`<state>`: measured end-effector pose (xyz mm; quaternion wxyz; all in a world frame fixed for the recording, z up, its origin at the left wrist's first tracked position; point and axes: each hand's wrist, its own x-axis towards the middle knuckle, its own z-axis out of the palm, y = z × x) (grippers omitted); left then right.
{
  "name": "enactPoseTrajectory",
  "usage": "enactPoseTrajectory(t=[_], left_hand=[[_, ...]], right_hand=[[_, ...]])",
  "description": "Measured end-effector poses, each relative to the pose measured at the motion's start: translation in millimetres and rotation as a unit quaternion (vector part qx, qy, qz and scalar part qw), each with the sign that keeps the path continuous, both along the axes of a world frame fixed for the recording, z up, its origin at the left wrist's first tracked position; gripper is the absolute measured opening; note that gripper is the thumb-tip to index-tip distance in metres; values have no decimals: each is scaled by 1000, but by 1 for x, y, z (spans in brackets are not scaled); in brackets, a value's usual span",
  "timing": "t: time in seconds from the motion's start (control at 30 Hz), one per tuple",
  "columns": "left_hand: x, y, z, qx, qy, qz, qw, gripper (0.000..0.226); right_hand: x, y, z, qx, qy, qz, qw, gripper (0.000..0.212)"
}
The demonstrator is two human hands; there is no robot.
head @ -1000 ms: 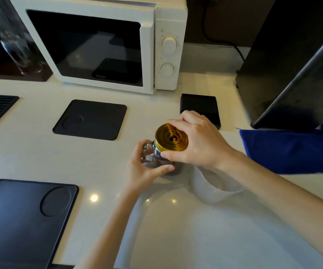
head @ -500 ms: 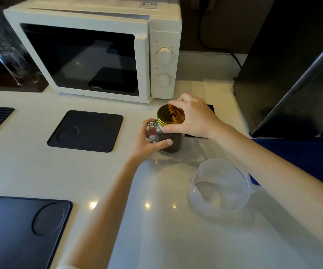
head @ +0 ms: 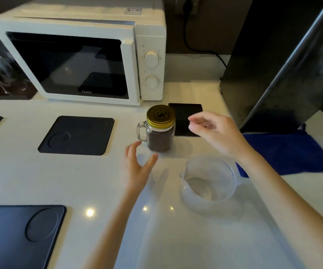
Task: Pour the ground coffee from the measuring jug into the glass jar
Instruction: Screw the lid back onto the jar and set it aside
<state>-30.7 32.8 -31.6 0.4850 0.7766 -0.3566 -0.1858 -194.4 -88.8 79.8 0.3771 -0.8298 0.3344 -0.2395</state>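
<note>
The glass jar [head: 159, 136] stands upright on the white counter, its handle to the left, dark ground coffee inside and a gold lid [head: 160, 115] on top. The clear measuring jug [head: 209, 181] sits in front of it to the right, spout pointing left, with nothing visible inside. My left hand [head: 138, 166] hovers just in front of the jar, fingers spread, holding nothing. To the jar's right my right hand [head: 215, 131] floats with loosely curled fingers, apart from the lid.
A white microwave [head: 79, 55] stands behind the jar. A small black block [head: 186, 111] lies behind the jar. A black mat [head: 77, 135] lies left, another black tray [head: 19, 235] at front left. A blue cloth [head: 288, 152] and a dark appliance [head: 273, 61] are on the right.
Both hands have let go of the jar: the right hand left the gold lid and drew back rightward, and the left hand released the jar's side and pulled toward me.
</note>
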Motion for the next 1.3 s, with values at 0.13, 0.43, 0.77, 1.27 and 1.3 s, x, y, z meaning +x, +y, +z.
enactPoseTrajectory(t=[0.13, 0.43, 0.77, 1.27, 1.3], left_hand=[[-28, 36, -12, 63, -113, -71, 989, 41], [-47, 52, -30, 146, -238, -135, 951, 62], [-48, 52, -25, 147, -230, -122, 954, 62], [-48, 51, -25, 142, -219, -112, 959, 60], [-48, 51, -25, 143, -220, -112, 958, 60]], right_hand=[[-46, 28, -22, 52, -151, -148, 976, 15], [-55, 78, -75, 242, -276, -404, 838, 40], [-42, 50, -62, 321, -305, -406, 800, 4], [3, -28, -55, 296, -351, -406, 790, 34], [4, -28, -58, 298, -355, -406, 788, 34]])
